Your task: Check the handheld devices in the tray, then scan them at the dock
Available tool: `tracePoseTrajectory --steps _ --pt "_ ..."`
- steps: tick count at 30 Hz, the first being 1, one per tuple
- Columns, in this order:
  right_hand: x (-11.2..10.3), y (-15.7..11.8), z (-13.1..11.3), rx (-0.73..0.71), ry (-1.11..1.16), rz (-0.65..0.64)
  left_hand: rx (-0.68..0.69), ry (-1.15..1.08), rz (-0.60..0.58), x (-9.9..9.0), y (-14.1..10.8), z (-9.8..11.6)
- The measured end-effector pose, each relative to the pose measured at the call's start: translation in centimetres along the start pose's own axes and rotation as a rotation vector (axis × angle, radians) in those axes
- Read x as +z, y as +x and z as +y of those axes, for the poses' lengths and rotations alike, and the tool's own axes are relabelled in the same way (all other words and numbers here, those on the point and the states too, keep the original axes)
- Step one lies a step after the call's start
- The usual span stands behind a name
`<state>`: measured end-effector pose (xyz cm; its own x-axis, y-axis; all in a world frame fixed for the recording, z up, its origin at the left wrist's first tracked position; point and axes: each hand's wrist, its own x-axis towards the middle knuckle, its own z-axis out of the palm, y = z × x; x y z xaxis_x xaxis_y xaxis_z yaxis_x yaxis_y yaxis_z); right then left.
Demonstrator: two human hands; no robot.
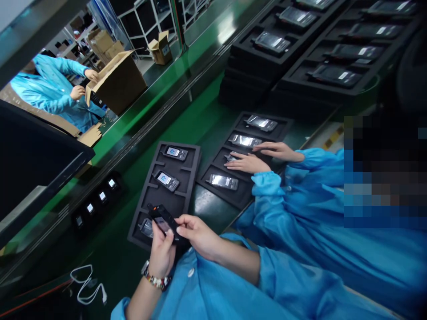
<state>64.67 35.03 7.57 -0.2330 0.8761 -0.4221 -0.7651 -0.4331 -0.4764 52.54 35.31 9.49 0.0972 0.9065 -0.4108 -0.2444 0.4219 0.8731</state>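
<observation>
Both of my hands hold a black handheld radio [164,223] with a stub antenna and an orange button on its top end. My left hand [162,253] wraps it from below, the thumb lying on its front. On its right side, my right hand [196,233] pinches the edge between thumb and fingers. Just beyond lies a black foam tray [151,195]; two radios with lit screens, one of them a radio [167,181] in the middle, rest in its slots. A further radio [146,227] in the near slot is partly hidden behind my left hand.
To the right, a co-worker's hands [248,163] touch radios in a second foam tray [216,161]. Stacked trays [247,73] of radios stand farther back. Several small lit devices [102,196] line the left, near a white cable [87,282]. Across the line, another person handles a cardboard box [118,82].
</observation>
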Motion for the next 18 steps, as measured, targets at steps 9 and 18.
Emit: tracePoseTrajectory --steps 9,18 --pt "-1.3 0.4 -0.4 -0.076 -0.200 -0.095 -0.104 -0.177 0.007 -0.5 0.7 -1.4" --pt "-2.8 1.7 0.9 -0.491 -0.861 0.070 0.075 -0.076 0.100 -0.3 1.9 -1.9"
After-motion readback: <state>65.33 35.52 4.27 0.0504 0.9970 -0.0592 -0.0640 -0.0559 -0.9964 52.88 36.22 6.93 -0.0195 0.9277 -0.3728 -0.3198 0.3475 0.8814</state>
